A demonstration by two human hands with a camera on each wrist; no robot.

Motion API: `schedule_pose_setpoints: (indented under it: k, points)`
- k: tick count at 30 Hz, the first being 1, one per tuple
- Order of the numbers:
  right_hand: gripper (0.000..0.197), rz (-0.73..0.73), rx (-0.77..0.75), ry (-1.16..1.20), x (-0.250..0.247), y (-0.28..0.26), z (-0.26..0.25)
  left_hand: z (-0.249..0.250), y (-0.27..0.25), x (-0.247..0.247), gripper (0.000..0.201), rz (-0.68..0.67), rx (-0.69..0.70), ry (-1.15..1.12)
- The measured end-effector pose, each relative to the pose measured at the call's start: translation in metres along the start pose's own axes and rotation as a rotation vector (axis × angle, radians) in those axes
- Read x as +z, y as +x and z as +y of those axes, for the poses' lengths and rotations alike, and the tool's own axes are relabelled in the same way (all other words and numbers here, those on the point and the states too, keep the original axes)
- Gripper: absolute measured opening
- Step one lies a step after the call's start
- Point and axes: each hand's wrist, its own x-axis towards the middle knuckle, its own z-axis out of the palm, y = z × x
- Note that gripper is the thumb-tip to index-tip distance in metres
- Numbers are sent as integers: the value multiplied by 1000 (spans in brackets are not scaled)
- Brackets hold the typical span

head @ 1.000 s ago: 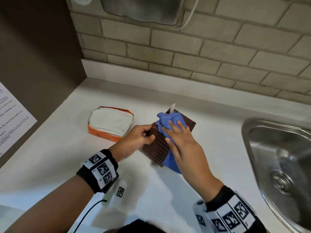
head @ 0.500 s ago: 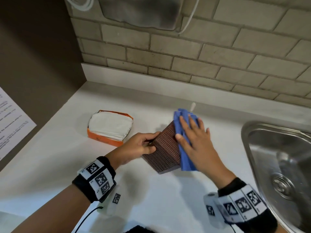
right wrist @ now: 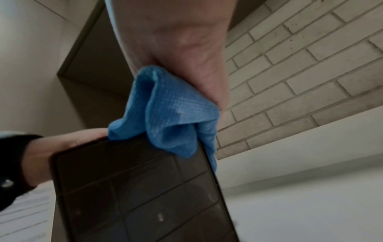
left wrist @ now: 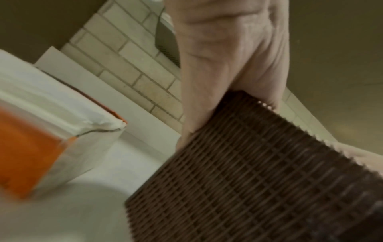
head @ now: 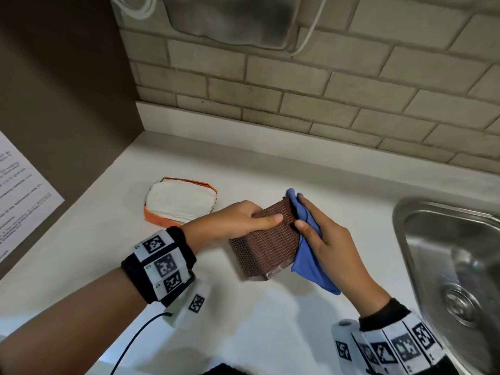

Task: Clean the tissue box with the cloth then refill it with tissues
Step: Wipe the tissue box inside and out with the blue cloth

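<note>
A brown woven tissue box (head: 266,243) is tipped on its side on the white counter, its dark smooth underside (right wrist: 145,196) turned to the right. My left hand (head: 243,219) grips the box's upper left edge, thumb lying across the weave (left wrist: 259,172). My right hand (head: 322,239) holds a blue cloth (head: 308,255) against the box's right face; the cloth (right wrist: 172,114) bunches under the palm and hangs below it. An orange pack of white tissues (head: 181,203) lies open on the counter to the left, also blurred in the left wrist view (left wrist: 41,139).
A steel sink (head: 454,269) opens at the right, close to my right wrist. A brick-tiled wall (head: 324,90) stands behind the counter, with a metal fixture (head: 230,17) and a white cable above. A printed sheet (head: 19,196) hangs on the brown wall at left.
The box has been tipped further up onto its side. My right hand slid the cloth from the woven top face round to the right face and down. My left hand keeps its grip.
</note>
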Motion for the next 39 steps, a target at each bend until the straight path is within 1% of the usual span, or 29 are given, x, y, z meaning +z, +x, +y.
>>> schedule_pose_setpoints:
  k: [2, 4, 5, 7, 9, 11, 12, 14, 16, 17, 19, 22, 23, 24, 25, 26, 28, 29, 30, 32, 34, 35, 37, 39]
  points:
    - [51, 18, -10, 40, -4, -7, -5, -4, -1, -5, 56, -57, 54, -74]
    - [51, 0, -9, 91, -8, -13, -9, -9, -2, -8, 40, -90, 101, -135]
    - [51, -17, 1, 117, -10, -15, -9, -11, -2, -10, 36, -105, 114, -151]
    - [47, -50, 47, 156, -10, -14, -4, -20, -2, -13, 32, -153, 127, -203]
    - [45, -51, 96, 181, -7, -12, 2, -26, -6, -13, 29, -176, 137, -255]
    - [42, -13, 96, 153, 1, -12, 3, -32, -6, -13, 33, -160, 152, -285]
    - [40, -18, 52, 98, 8, -13, -1, -35, -5, -12, 35, -124, 160, -275]
    - [40, -106, -86, -55, 27, -18, -13, -41, -3, -7, 33, -33, 169, -249]
    - [45, -180, -179, -155, 43, -22, -15, -51, -5, -1, 35, 27, 161, -254]
    - [46, -169, -191, -172, 45, -22, -10, -56, -6, 1, 35, 25, 158, -266]
    - [44, -85, -157, -169, 39, -13, 10, -66, -10, 3, 36, 6, 151, -303]
    - [41, 36, 16, -155, 18, 5, 32, -70, -13, 5, 37, 1, 131, -340]
    - [41, 46, 54, -163, 16, 8, 32, -70, -12, 6, 38, 4, 141, -352]
    - [41, 42, 60, -180, 18, 8, 29, -69, -12, 8, 38, 14, 147, -359]
    - [42, 29, 30, -203, 24, 5, 21, -68, -11, 9, 39, 26, 155, -372]
    - [42, 4, -34, -223, 32, -1, 12, -68, -10, 10, 39, 36, 160, -382]
    - [51, -89, -153, -240, 49, -14, 0, -70, -10, 11, 41, 54, 160, -370]
    - [56, -124, -178, -232, 55, -19, -1, -72, -11, 11, 43, 56, 154, -355]
    - [57, -130, -186, -225, 57, -18, 4, -76, -12, 12, 45, 60, 145, -344]
    - [47, -35, -162, -216, 50, -7, 21, -83, -11, 14, 49, 77, 129, -341]
    - [44, 71, -62, -171, 35, 8, 39, -84, -11, 15, 47, 74, 131, -309]
    - [44, 99, 1, -138, 26, 14, 44, -83, -11, 16, 47, 70, 139, -289]
    - [44, 122, 73, -105, 18, 18, 43, -76, -10, 18, 46, 79, 159, -291]
    - [45, 96, 55, -131, 24, 10, 28, -65, -8, 19, 44, 119, 174, -302]
